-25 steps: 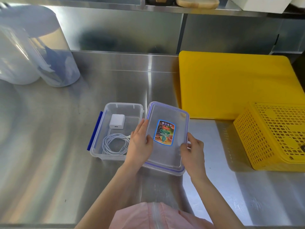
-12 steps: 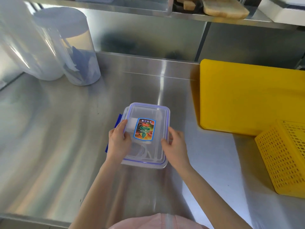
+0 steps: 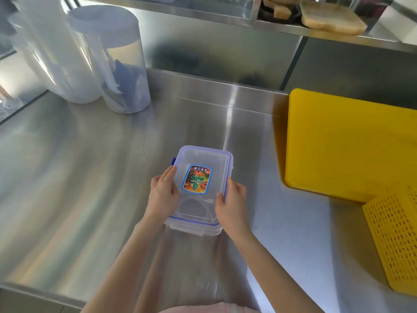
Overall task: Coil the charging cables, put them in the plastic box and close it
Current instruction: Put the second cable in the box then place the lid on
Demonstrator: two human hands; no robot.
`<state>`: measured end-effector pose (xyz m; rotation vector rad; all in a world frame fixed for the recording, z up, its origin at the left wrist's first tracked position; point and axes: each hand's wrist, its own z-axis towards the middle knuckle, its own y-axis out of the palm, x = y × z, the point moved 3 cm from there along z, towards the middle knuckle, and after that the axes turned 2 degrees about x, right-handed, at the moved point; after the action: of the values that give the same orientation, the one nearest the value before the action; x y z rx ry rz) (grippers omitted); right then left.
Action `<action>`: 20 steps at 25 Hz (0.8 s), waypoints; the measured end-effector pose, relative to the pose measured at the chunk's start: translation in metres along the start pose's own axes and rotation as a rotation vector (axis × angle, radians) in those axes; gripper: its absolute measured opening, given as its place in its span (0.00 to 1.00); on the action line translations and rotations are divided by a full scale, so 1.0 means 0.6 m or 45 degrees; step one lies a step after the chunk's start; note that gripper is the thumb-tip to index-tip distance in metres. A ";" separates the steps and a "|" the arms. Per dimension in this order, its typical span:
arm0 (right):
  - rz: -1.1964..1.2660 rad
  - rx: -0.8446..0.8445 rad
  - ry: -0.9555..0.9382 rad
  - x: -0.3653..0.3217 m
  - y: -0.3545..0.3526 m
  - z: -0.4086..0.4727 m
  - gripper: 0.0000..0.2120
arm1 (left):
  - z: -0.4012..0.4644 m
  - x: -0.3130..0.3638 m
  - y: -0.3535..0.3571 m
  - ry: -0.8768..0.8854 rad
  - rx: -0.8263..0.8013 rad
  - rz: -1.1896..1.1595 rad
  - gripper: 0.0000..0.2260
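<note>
The clear plastic box (image 3: 194,229) stands on the steel counter with its clear, blue-rimmed lid (image 3: 204,158) lying flat on top; a colourful sticker marks the lid's middle. Through the lid a coiled white cable (image 3: 195,206) shows faintly near the front. My left hand (image 3: 162,195) presses on the lid's left edge and my right hand (image 3: 232,203) on its right edge. A blue latch (image 3: 173,161) sticks out at the far left. Whether the latches are snapped down I cannot tell.
A yellow cutting board (image 3: 347,143) lies at the right and a yellow perforated basket (image 3: 397,240) at the near right. Clear cylinders and plastic rolls (image 3: 106,64) stand at the back left. A shelf (image 3: 282,23) with bread runs above the back wall.
The lid was carried left from beside the open box and set down over it. Both hands now grip its sides, and the head camera has moved closer.
</note>
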<state>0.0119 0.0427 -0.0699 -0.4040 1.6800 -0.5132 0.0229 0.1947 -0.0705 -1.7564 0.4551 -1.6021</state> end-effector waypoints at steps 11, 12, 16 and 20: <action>0.037 -0.002 -0.001 0.015 -0.010 -0.020 0.20 | -0.016 -0.020 0.009 0.006 -0.016 -0.091 0.20; 0.036 0.008 0.003 0.017 -0.010 -0.020 0.20 | -0.020 -0.021 0.012 -0.004 -0.009 -0.104 0.20; 0.021 0.015 0.004 0.019 -0.017 -0.019 0.20 | -0.030 -0.022 0.025 -0.026 0.044 -0.183 0.20; 0.006 0.014 0.013 0.021 -0.026 -0.014 0.19 | -0.030 -0.025 0.033 -0.145 0.122 -0.173 0.21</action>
<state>0.0013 0.0239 -0.0710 -0.3897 1.6870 -0.5213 0.0067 0.1862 -0.0953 -1.8269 0.2053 -1.5784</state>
